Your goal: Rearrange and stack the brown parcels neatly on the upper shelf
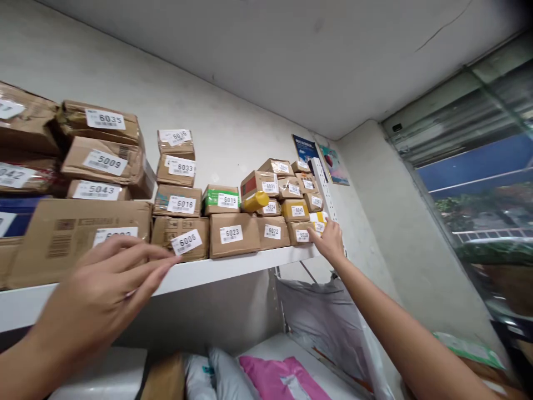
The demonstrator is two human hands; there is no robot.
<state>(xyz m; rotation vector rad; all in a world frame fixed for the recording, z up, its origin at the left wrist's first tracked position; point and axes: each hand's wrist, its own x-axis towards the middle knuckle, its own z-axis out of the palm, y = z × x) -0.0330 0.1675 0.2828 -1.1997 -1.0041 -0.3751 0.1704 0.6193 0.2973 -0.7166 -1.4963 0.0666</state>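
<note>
Room: white walls and ceiling, a window (478, 183) on your right, two posters (318, 158) in the far corner.
Shelf: a white shelf (233, 266) runs along the wall away from you to the right, packed with taped cardboard boxes, their white number labels facing you.
Left hand: your left hand (100, 294) is open, fingers stretched toward the right, fingertips just in front of the big box (79, 233) and close to box 6005 (181, 238); it grips nothing, and whether it touches the big box cannot be told.
Right hand: your right hand (328, 241) reaches to the shelf's far end, fingers spread, tips on the small yellow box (318, 221) stacked above box 6038 (300, 233); it is not clamped on anything.
Yellow box: sits at the right end of the row beside the shelf's perforated upright (327, 194); too small to tell its long axis.
Nearby boxes: 6023 (233, 234), 6022 (272, 231), with a yellow tube (255, 201) lying above them, long axis left to right.
Below: grey and pink mailer bags (283, 378) lie on the lower shelf.
</note>
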